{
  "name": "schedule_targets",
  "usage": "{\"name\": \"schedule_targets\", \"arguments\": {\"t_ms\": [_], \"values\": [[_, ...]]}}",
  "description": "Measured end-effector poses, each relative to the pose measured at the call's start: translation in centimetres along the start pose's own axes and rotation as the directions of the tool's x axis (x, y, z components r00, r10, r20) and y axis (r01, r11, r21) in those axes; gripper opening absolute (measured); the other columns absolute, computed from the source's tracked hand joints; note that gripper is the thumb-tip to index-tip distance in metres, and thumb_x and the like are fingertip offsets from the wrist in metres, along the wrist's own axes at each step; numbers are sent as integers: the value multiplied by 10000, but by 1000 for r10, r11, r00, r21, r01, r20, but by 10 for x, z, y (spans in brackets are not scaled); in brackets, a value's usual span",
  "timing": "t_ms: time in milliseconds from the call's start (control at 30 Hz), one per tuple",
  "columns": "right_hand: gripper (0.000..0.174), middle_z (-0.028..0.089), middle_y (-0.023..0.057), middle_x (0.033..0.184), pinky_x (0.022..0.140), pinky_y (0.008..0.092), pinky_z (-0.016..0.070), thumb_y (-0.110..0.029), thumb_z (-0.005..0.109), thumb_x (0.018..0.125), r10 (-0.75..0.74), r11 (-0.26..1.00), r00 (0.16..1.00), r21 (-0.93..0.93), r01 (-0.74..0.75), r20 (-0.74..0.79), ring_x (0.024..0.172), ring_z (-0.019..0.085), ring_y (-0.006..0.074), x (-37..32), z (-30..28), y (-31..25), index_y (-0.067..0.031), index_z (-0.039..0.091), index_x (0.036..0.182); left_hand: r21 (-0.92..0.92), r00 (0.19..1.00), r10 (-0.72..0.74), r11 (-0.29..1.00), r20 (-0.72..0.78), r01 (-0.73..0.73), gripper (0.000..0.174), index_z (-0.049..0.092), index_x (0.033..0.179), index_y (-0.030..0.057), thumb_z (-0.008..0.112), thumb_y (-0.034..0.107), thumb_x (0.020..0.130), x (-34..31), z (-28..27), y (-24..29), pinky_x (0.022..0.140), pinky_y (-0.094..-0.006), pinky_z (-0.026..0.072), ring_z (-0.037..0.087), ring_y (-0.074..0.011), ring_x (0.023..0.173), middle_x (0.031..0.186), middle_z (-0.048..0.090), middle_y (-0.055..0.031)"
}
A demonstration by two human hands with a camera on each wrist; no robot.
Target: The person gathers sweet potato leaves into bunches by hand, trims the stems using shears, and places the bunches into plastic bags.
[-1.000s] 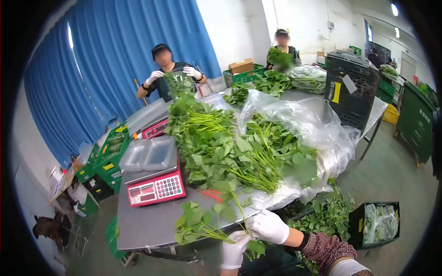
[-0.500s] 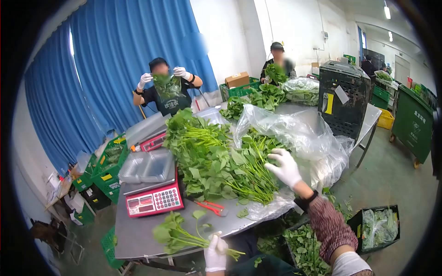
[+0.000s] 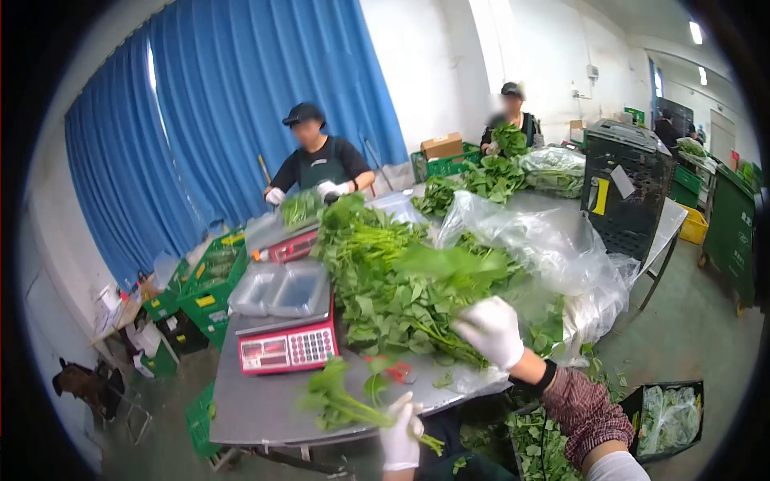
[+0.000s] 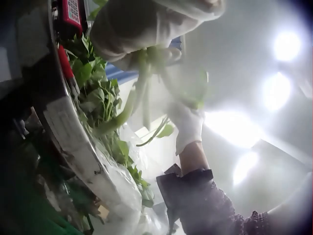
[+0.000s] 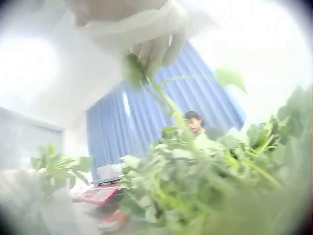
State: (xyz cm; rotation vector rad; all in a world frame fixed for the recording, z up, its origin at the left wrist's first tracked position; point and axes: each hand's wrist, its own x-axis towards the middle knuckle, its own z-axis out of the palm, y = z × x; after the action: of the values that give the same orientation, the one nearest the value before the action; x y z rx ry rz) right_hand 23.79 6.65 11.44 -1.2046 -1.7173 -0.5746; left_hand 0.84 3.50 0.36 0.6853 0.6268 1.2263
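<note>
My white-gloved left hand (image 3: 401, 439) grips a small bunch of leafy green stems (image 3: 341, 407) in front of the table's near edge, leaves to the left and cut ends poking out to the right. The gloved right hand (image 3: 492, 333) is over the near right side of a big heap of leafy greens (image 3: 365, 284). Between its fingertips it pinches a leafy stem (image 5: 168, 102), seen in the right wrist view slanting down toward the heap. Red-handled scissors (image 3: 399, 371) lie on the table between the heap and the left hand's bunch.
A red scale (image 3: 289, 349) with clear plastic trays (image 3: 281, 289) stands left of the heap. Plastic sheeting (image 3: 529, 232) and a black crate (image 3: 627, 188) are to the right. Two people work across the table. Below the right arm sits a crate of bagged greens (image 3: 667, 421).
My right hand left the left hand, reached to the heap and now pinches a stem there. The left hand still holds its bunch. The person opposite has lowered a bag of greens.
</note>
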Motion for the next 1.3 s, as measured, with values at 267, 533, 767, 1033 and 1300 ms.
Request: {"name": "schedule_targets", "arguments": {"t_ms": [267, 533, 767, 1033, 1300], "values": [[160, 518, 17, 651, 602, 320, 417, -252, 622, 772, -136, 984, 889, 163, 70, 438, 621, 547, 200, -67, 31, -97, -131, 593, 872, 109, 973, 126, 988, -192, -107, 243, 579, 1085, -46, 579, 34, 856, -8, 7, 9, 436, -195, 316, 402, -48, 485, 741, 560, -23], [142, 577, 75, 757, 755, 377, 422, -211, 573, 830, 14, 871, 699, 334, -359, 715, 759, 563, 282, -99, 9, -80, -78, 618, 854, -74, 992, -49, 996, -112, 40, 172, 626, 947, -50, 571, 97, 877, -9, -9, 8, 429, -190, 309, 401, -48, 452, 921, 650, -138], [277, 531, 102, 703, 607, 297, 436, -276, 441, 951, 43, 444, 446, 382, -810, 894, 619, 502, 192, -122, -35, -70, -27, 532, 871, 2, 994, -75, 997, -82, 75, 182, 617, 909, -26, 557, 145, 889, -13, 6, 5, 407, -194, 258, 345, -30, 429, 725, 598, -56], [255, 615, 107, 811, 690, 360, 467, -319, 567, 838, 228, 961, -25, -229, -155, 973, 751, 608, 289, -195, -116, -33, -85, 647, 899, -53, 949, 105, 991, -298, -126, 165, 586, 935, 32, 522, 183, 923, 14, -37, 40, 382, -186, 216, 274, -17, 405, 955, 619, -78], [644, 589, 144, 1124, 890, 323, 450, -306, 624, 829, 264, 650, 609, 329, -685, 748, 1018, 586, 255, -134, -46, -72, -53, 346, 1352, -161, 972, 7, 986, -235, -46, 117, 603, 921, 14, 558, 117, 890, 4, -20, 21, 384, -194, 251, 338, -29, 421, 977, 638, -142]]}}
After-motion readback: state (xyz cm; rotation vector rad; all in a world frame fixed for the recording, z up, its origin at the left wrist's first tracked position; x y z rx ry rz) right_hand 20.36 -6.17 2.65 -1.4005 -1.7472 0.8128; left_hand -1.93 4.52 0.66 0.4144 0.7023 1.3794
